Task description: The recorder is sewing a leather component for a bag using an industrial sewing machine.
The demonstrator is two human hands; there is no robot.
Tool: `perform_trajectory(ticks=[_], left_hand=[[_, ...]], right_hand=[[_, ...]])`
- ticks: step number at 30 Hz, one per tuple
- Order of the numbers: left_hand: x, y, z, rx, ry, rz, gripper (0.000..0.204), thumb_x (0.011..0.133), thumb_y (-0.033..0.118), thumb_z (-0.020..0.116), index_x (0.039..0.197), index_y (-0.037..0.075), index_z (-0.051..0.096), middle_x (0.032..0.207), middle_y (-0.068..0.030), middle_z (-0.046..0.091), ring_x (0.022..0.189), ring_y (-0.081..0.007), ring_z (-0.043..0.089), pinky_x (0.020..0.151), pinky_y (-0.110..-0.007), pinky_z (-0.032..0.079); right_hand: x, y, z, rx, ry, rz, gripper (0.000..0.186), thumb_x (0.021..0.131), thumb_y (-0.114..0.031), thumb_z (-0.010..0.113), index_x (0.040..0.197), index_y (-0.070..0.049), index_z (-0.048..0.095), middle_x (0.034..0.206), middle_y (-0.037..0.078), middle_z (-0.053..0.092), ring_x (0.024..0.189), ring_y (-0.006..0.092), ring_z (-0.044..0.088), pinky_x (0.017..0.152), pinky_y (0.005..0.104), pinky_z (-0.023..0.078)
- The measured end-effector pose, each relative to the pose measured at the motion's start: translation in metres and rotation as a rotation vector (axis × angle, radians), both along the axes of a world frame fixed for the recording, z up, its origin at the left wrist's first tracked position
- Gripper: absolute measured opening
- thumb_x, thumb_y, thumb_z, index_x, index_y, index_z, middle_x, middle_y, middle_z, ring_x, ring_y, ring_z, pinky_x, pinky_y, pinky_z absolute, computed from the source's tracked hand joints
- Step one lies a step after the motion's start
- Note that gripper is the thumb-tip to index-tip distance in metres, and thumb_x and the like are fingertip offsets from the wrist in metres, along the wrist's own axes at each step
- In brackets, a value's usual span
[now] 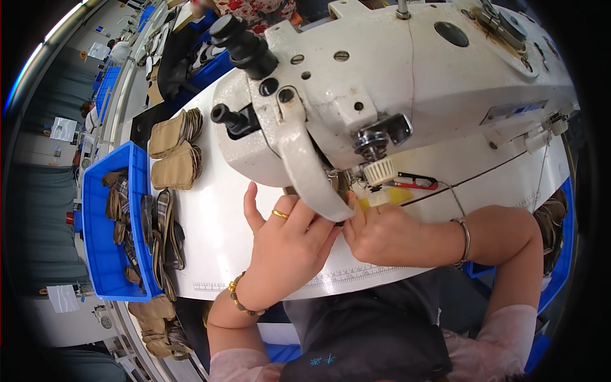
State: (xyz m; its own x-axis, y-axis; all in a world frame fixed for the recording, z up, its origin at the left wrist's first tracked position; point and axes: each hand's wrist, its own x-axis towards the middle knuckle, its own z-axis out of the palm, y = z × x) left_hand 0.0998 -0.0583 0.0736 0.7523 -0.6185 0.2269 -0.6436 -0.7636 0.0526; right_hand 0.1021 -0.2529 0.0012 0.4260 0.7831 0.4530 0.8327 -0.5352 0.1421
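Under the head of a white sewing machine [375, 70], my two hands meet close to the needle area. My left hand [286, 245] has its little finger lifted away and its other fingers bent, with the thumb drawn in close to them. Their tips pass behind the machine's curved white lever [309, 162]. Touching it from the right, my right hand [385, 235] is closed, thumb and forefinger pinched together at the needle area. A sliver of brown material [289, 190] shows beside the left fingers; most of the work is hidden by the hands and lever.
Stacked tan fabric pieces [175, 167] lie on the white table [219, 254] at left. Plaid strips [165, 232] hang by a blue bin [118, 280] of fabric parts. Red-and-black thread snips [417, 181] rest right of the needle. Another blue bin [563, 270] stands at right.
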Motion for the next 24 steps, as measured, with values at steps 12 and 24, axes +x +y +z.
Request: perform_trajectory(ticks=[12, 24], left_hand=[[0.003, -0.002, -0.031, 0.022, 0.034, -0.094, 0.034, 0.073, 0.009, 0.072, 0.106, 0.017, 0.075, 0.098, 0.0064, 0.059, 0.098, -0.0158, 0.058, 0.105, -0.067, 0.019], [0.013, -0.003, -0.037, -0.23, 0.126, -0.148, 0.023, 0.072, 0.007, 0.078, 0.093, 0.015, 0.077, 0.087, 0.0074, 0.061, 0.086, -0.0166, 0.057, 0.091, -0.05, 0.028]], right_hand=[[-0.02, -0.001, 0.009, -0.095, -0.041, 0.03, 0.027, 0.063, -0.015, 0.062, 0.073, 0.009, 0.068, 0.086, 0.038, 0.068, 0.044, 0.0133, 0.053, 0.038, 0.0236, 0.039], [-0.027, -0.001, 0.01, -0.059, -0.044, 0.069, 0.033, 0.062, -0.017, 0.061, 0.077, 0.011, 0.07, 0.079, 0.031, 0.07, 0.049, 0.0154, 0.056, 0.04, 0.0247, 0.039]])
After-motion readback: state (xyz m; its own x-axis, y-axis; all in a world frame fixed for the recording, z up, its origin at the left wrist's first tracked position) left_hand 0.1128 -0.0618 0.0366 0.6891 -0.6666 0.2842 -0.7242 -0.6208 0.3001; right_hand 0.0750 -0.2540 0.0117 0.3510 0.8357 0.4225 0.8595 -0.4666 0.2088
